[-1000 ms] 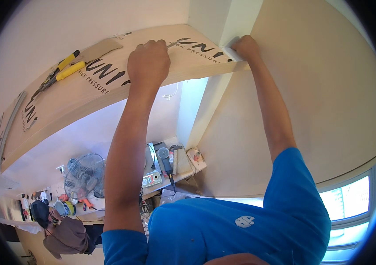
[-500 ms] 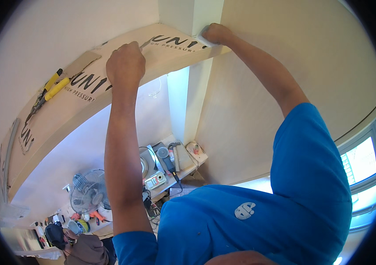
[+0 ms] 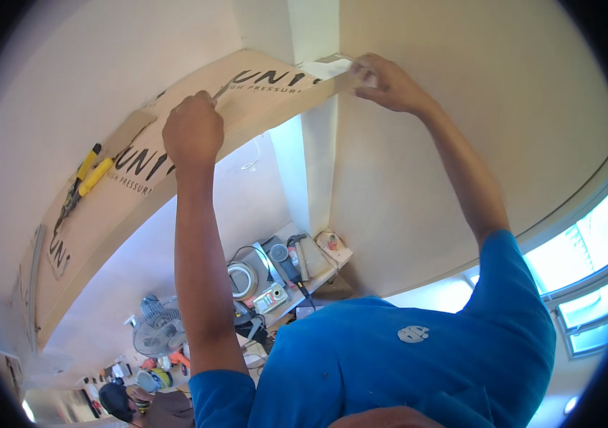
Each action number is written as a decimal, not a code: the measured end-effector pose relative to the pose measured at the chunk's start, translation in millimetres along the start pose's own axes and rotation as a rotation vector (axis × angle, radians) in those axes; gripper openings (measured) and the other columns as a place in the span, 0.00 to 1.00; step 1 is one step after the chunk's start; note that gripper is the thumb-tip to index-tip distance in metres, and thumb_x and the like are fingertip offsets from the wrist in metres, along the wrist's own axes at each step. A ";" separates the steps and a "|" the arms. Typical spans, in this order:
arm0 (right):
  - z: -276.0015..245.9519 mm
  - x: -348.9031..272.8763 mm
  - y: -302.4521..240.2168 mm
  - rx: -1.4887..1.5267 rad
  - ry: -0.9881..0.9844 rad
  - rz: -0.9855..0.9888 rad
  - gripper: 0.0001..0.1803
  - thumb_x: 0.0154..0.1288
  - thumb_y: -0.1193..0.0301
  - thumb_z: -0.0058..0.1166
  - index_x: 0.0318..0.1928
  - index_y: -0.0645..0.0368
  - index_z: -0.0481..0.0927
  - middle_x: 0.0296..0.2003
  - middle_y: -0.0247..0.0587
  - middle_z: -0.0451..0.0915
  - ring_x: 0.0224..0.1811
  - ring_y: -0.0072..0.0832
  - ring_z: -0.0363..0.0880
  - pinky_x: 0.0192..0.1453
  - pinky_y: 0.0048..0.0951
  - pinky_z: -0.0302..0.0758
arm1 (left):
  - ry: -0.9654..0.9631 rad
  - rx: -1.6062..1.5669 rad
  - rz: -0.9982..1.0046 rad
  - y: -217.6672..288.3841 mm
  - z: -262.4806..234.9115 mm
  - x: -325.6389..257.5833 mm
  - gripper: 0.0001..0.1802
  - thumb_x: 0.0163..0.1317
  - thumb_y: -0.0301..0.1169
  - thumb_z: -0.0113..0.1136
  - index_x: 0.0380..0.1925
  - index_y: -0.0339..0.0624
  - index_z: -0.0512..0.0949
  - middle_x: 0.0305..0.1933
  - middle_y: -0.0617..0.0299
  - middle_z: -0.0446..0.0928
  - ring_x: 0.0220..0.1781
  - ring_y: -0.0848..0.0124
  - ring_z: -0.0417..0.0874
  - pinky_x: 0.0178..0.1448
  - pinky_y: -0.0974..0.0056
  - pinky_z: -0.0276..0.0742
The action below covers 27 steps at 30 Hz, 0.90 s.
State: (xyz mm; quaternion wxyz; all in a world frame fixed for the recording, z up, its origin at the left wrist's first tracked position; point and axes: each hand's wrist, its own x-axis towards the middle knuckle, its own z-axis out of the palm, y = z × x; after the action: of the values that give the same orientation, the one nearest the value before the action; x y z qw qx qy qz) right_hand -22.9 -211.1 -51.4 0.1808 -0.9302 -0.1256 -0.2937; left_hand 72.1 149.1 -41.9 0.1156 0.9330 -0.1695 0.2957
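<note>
The left hand (image 3: 193,132) is hovering over or resting on the long board (image 3: 197,78) at the upper centre of the frame; which of the two, I cannot tell. It is closing in a fist around a thin grey tool (image 3: 223,90), whose tip is poking out toward the upper right; its kind is staying hidden. The right hand (image 3: 387,84) is reaching to the board's far end, right of upper centre. Its fingers are blurring and half curling, with the thumb standing apart; I cannot tell whether it is gripping anything. Just beside it, a white patch (image 3: 327,68) is lying on the board near the foot of the pale post (image 3: 316,32).

The board is curving from the left edge toward the upper centre and is showing black print. On its left part, yellow-handled snips (image 3: 95,176) are lying beside a brown flap (image 3: 133,130), and a grey strip (image 3: 35,285) is lying near the end at the left of the frame.

Below the board, at the lower centre, a bench (image 3: 324,269) is carrying a grinder (image 3: 290,269), a hammer (image 3: 302,262), a pale coil (image 3: 252,282) and a silver device (image 3: 270,298). A fan (image 3: 158,332) is standing at the lower left, and a co-worker (image 3: 168,409) in a dark cap (image 3: 115,401) is showing at the bottom left.
</note>
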 end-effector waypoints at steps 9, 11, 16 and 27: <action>55.0 55.6 12.4 -0.178 -0.286 -0.120 0.55 0.64 0.39 0.67 0.81 0.59 0.64 0.80 0.51 0.64 0.83 0.48 0.62 0.85 0.47 0.61 | -0.047 0.040 -0.037 0.5 -7.6 5.3 0.14 0.78 0.38 0.55 0.45 0.43 0.86 0.46 0.51 0.88 0.50 0.50 0.89 0.54 0.46 0.83; 34.9 46.4 25.3 -0.334 -0.332 -0.092 0.55 0.64 0.45 0.70 0.83 0.56 0.60 0.81 0.53 0.62 0.84 0.48 0.60 0.85 0.47 0.62 | -0.029 0.009 -0.026 4.1 -3.7 4.0 0.14 0.78 0.38 0.55 0.45 0.44 0.86 0.46 0.51 0.88 0.50 0.50 0.89 0.53 0.46 0.83; -22.0 26.9 -61.6 -0.849 -0.741 0.488 0.33 0.66 0.50 0.68 0.64 0.59 0.82 0.55 0.47 0.89 0.58 0.46 0.87 0.62 0.49 0.80 | -0.011 0.024 -0.027 -6.1 -0.1 0.1 0.13 0.77 0.38 0.56 0.45 0.45 0.86 0.45 0.51 0.88 0.50 0.50 0.89 0.53 0.46 0.83; 91.4 -0.2 -14.7 -0.331 0.197 -0.104 0.37 0.68 0.60 0.70 0.73 0.55 0.72 0.73 0.47 0.74 0.78 0.43 0.70 0.80 0.52 0.65 | 0.042 -0.022 0.021 -7.8 4.8 4.7 0.13 0.74 0.38 0.60 0.44 0.45 0.89 0.45 0.48 0.88 0.49 0.47 0.88 0.53 0.45 0.82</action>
State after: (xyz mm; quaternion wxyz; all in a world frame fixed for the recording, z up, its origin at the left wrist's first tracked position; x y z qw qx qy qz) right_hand 17.7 -160.3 -117.4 0.0215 -0.9062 -0.1053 -0.4091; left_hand 81.3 153.5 -43.8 0.1265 0.9234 -0.1801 0.3146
